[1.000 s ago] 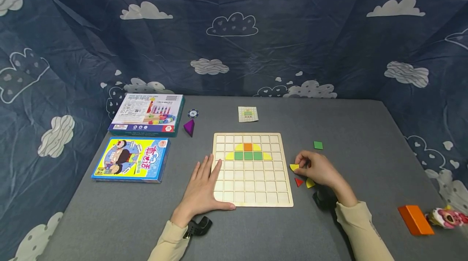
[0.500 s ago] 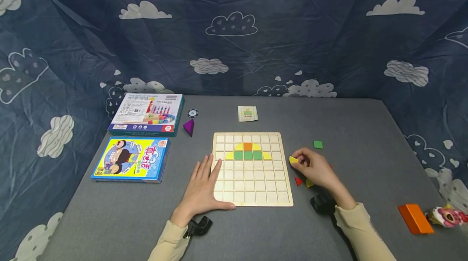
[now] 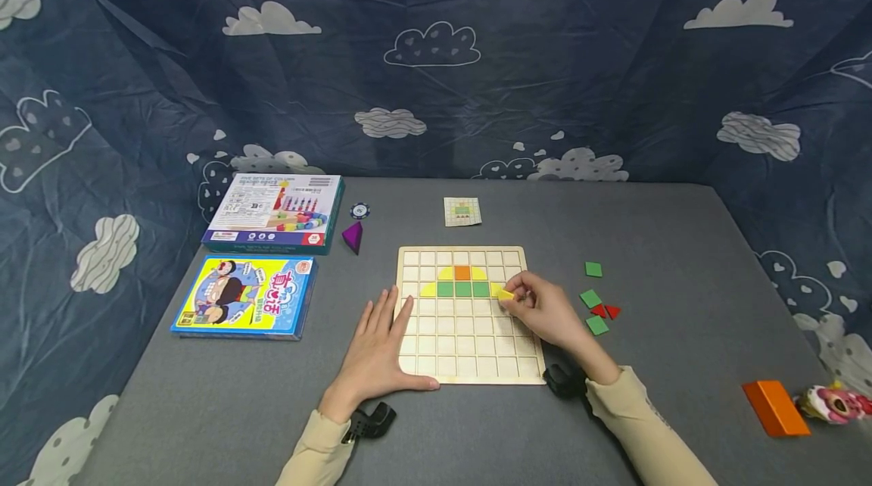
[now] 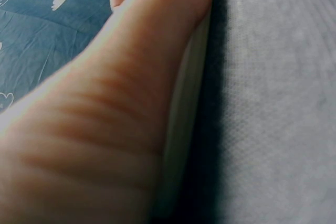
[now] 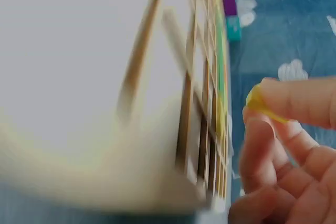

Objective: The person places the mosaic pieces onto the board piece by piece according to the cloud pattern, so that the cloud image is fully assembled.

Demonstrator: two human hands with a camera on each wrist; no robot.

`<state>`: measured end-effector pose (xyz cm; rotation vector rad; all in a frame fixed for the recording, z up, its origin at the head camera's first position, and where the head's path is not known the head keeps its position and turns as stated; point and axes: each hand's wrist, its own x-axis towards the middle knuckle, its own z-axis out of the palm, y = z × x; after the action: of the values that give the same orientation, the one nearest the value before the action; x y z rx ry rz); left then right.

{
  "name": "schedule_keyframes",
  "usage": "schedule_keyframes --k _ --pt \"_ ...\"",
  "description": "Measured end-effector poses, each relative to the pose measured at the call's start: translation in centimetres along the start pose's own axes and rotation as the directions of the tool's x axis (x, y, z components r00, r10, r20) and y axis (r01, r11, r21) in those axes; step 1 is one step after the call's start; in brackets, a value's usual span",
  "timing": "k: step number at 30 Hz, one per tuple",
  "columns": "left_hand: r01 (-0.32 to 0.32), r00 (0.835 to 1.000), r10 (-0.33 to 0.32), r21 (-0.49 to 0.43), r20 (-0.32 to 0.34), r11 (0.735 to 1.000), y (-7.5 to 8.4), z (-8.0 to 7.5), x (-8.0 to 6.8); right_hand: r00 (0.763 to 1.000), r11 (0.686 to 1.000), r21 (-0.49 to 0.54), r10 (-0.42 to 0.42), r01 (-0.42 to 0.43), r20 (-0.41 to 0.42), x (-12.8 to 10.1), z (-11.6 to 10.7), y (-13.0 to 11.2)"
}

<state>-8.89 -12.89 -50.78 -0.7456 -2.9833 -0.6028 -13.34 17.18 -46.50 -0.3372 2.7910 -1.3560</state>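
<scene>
My right hand (image 3: 548,312) pinches a small yellow tile (image 5: 255,99) between thumb and fingertips, over the right part of the wooden grid board (image 3: 470,350). My left hand (image 3: 371,361) lies with fingers spread at the board's left edge, its thumb along the near edge. On the grid sit an orange square tile (image 3: 462,272), a row of green square tiles (image 3: 462,289) and several yellow tiles (image 3: 446,274) with curved edges. In the left wrist view, the left hand (image 4: 121,87) covers most of the board.
Right of the board lie green squares (image 3: 590,298) and red triangles (image 3: 613,312). A pattern card (image 3: 462,212) lies behind it. Two boxes (image 3: 244,297), a purple piece (image 3: 353,237) and a round chip (image 3: 359,210) are left. An orange block (image 3: 775,408) and figurine (image 3: 833,403) are far right.
My right hand has lifted the yellow tile off the table and carried it left over the board. Green and red tiles behind it came into view. The left hand stays still.
</scene>
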Motion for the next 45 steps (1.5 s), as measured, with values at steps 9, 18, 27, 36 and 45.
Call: schedule_keyframes --k 9,18,27,36,45 --pt "0.012 1.000 -0.012 0.007 0.003 1.000 0.1 0.1 -0.1 0.998 0.999 -0.045 -0.017 0.020 0.064 1.1 2.0 -3.2" --pt "0.010 1.000 -0.010 0.021 -0.003 1.000 0.1 0.2 0.0 0.988 0.995 -0.087 -0.039 0.052 0.146 2.7 4.2 -5.6" --pt "0.007 1.000 -0.006 0.018 -0.003 1.000 0.1 0.2 0.0 0.989 0.992 -0.123 -0.018 0.036 0.144 3.7 6.1 -7.0" --pt "-0.004 1.000 0.004 0.026 -0.019 1.000 0.1 0.2 -0.1 0.989 0.986 -0.161 -0.022 0.046 0.147 4.2 7.0 -7.3" --pt "-0.020 0.999 0.021 0.035 -0.042 0.999 0.0 0.2 -0.1 0.988 0.972 -0.233 -0.004 0.040 0.154 4.5 7.7 -7.3"
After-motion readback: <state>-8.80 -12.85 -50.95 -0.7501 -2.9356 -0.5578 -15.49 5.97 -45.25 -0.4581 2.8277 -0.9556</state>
